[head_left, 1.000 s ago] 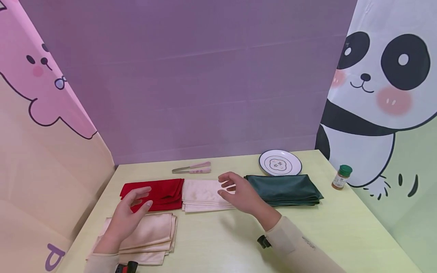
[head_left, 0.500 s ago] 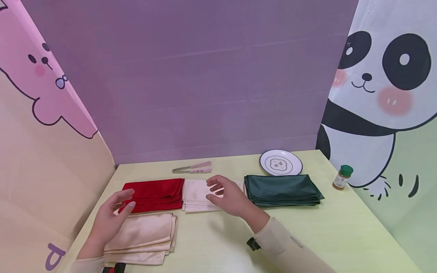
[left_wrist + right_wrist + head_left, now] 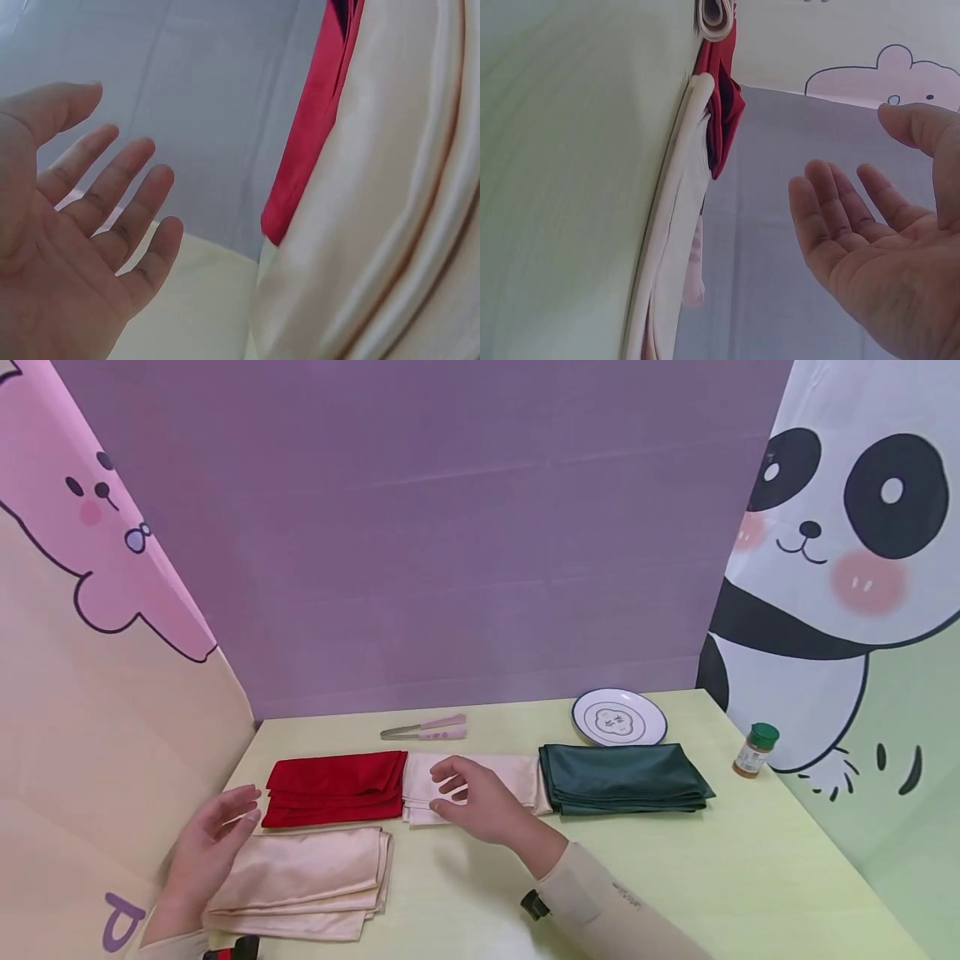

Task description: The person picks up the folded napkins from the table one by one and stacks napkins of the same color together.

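My left hand (image 3: 206, 847) hovers at the left edge of a folded beige cloth (image 3: 307, 872), its fingers loosely bent around nothing. The left wrist view shows that palm bare, with the beige cloth (image 3: 360, 180) and a strip of red cloth (image 3: 307, 150) beside it. In the head view the folded red cloth (image 3: 337, 789) lies just behind the beige one. Above a folded white cloth (image 3: 517, 772) is my right hand (image 3: 483, 802), fingers relaxed and holding nothing; it hides part of that cloth. Right of the white cloth lies a folded dark green cloth (image 3: 622, 781).
Tongs with pink handles (image 3: 431, 728) lie toward the back of the table (image 3: 465, 902). A white plate (image 3: 618, 718) stands behind the green cloth. Near the right edge is a small jar with a green lid (image 3: 757, 750). Printed walls enclose the back and sides.
Both hands have moved to the left. My left hand has come off from over the red and beige cloths toward the table's left edge; my right hand has shifted across the white cloth.
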A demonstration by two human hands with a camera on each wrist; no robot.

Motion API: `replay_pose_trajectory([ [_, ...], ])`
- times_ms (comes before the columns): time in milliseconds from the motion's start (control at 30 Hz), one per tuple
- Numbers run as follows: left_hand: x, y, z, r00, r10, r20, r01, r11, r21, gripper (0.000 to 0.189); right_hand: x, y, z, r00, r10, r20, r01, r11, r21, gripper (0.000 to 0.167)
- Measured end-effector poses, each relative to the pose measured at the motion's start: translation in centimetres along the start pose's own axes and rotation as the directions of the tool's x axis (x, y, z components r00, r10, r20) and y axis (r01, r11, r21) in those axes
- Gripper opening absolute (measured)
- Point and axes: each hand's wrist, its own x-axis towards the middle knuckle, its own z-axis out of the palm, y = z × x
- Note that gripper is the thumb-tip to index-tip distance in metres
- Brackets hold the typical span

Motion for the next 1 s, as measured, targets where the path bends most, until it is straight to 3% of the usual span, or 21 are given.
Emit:
replay_pose_trajectory([
  [300, -0.5, -1.2, -1.2, 0.998, -0.05, -0.033, 0.049, 0.998, -0.034, 0.039, 0.5, -0.3, 1.4, 1.0, 0.002, 0.031, -0.003, 1.0, 0.005, 0.036],
  [667, -1.2, -2.9, -1.9, 0.996, -0.085, -0.003, 0.085, 0.996, -0.004, 0.037, 1.0, -0.2, 3.3, 0.992, 0.074, 0.103, -0.079, 0.996, 0.05, 0.044],
  [1000, -1.5, -4.0, -1.8, 0.993, -0.112, 0.026, 0.111, 0.993, 0.049, 0.039, 1.3, 0.0, 5.1, 0.986, 0.104, 0.134, -0.104, 0.995, -0.006, 0.045],
])
